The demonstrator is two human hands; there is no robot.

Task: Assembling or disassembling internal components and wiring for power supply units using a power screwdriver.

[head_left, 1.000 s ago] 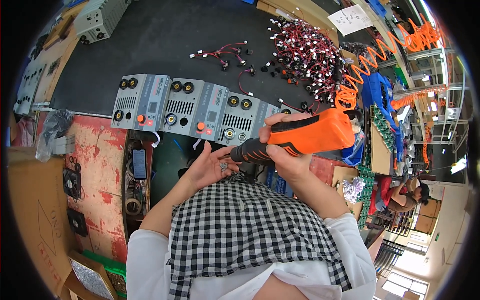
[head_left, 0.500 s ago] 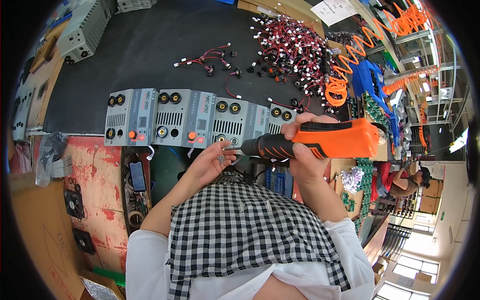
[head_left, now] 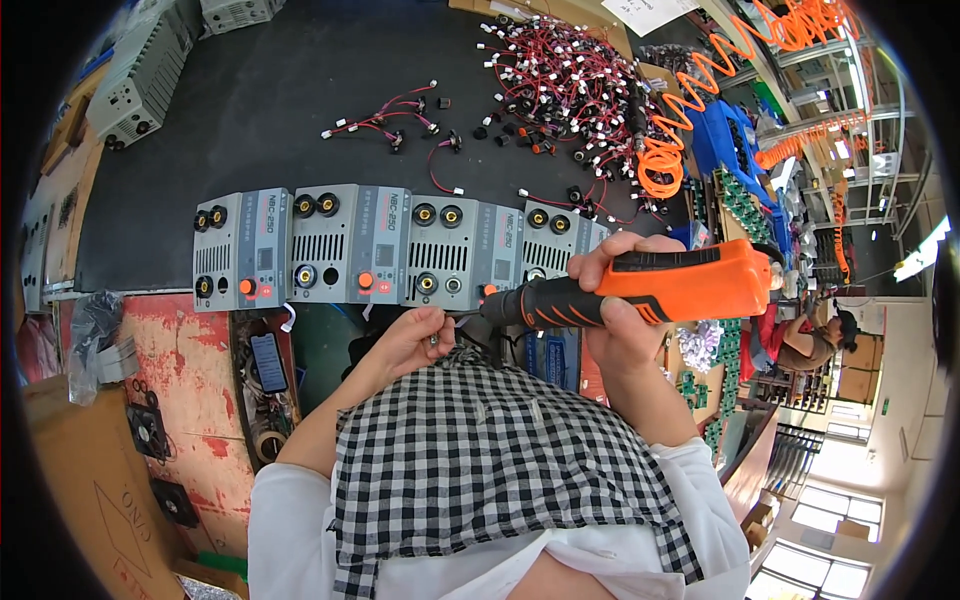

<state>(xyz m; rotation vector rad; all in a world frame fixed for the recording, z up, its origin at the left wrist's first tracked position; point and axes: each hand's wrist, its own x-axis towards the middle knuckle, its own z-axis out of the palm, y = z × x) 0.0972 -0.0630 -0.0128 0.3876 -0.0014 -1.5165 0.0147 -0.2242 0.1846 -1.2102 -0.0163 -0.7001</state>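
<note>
My right hand (head_left: 625,335) grips an orange and black power screwdriver (head_left: 690,283), held level with its nose toward the left. The thin bit reaches my left hand (head_left: 405,343), whose fingertips are pinched together beside it. Small shiny metal pieces, apparently screws (head_left: 433,340), show at the left fingers; how many is hidden. Just beyond my hands stands a row of grey machine front panels (head_left: 435,258) with vent slots, black-ringed brass sockets and red-orange knobs. The power screwdriver partly covers the rightmost panel (head_left: 565,238).
Several red-wired connectors (head_left: 385,125) lie on the black tabletop (head_left: 270,110), near a large wire pile (head_left: 575,90). An orange coiled hose (head_left: 660,170) hangs at the right. A phone (head_left: 268,362) rests at left. Another person (head_left: 815,345) is far right.
The panels and bench have shifted slightly left and down in view. My left fingers have closed more tightly near the bit. The power screwdriver stays in my right hand, now slightly further right.
</note>
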